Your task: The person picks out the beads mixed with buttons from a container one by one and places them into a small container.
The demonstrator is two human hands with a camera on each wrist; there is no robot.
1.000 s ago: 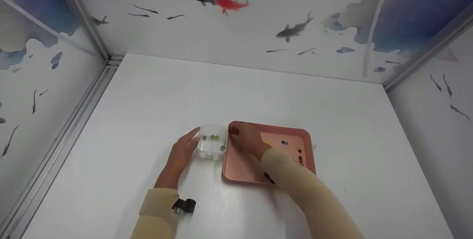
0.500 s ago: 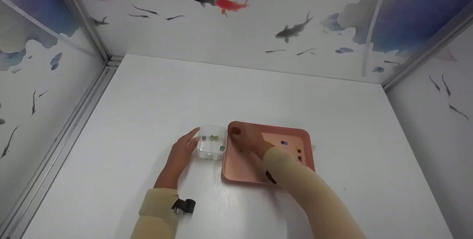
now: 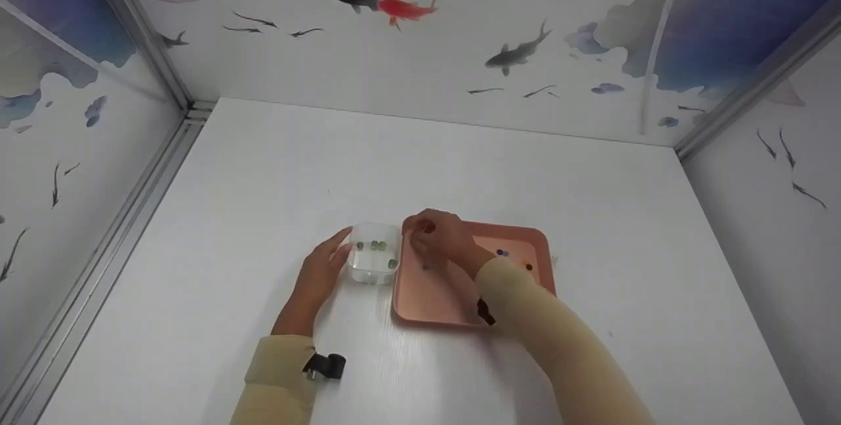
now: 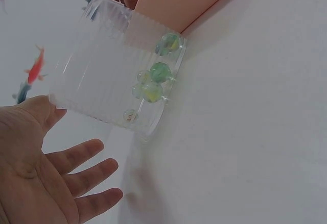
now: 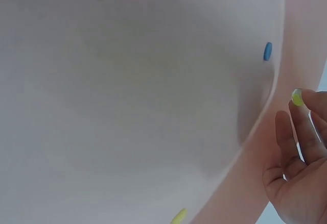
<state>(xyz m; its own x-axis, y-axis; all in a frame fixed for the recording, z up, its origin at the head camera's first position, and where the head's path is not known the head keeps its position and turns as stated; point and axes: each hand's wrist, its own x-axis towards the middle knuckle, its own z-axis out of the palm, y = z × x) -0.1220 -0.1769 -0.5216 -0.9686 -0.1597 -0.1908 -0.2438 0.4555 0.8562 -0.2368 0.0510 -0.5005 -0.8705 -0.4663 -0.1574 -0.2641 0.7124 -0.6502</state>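
Note:
A clear plastic container with several glass marbles in it stands left of a pink tray. My left hand rests against the container's left side; in the left wrist view its lower fingers are spread and apart from the wall. Over the tray's far left corner is my right hand. Its thumb and a fingertip pinch a yellow-green marble, seen in the right wrist view. Below it, a blue disc-like piece and a yellow piece lie in the tray.
Small dark and blue pieces lie in the tray's right part, partly covered by the right forearm. Patterned panels enclose the white table at the back and both sides.
My right hand has risen slightly from the tray's far left corner and shifted a little right, its wrist turning. The left hand stays at the container. The head view has shifted slightly.

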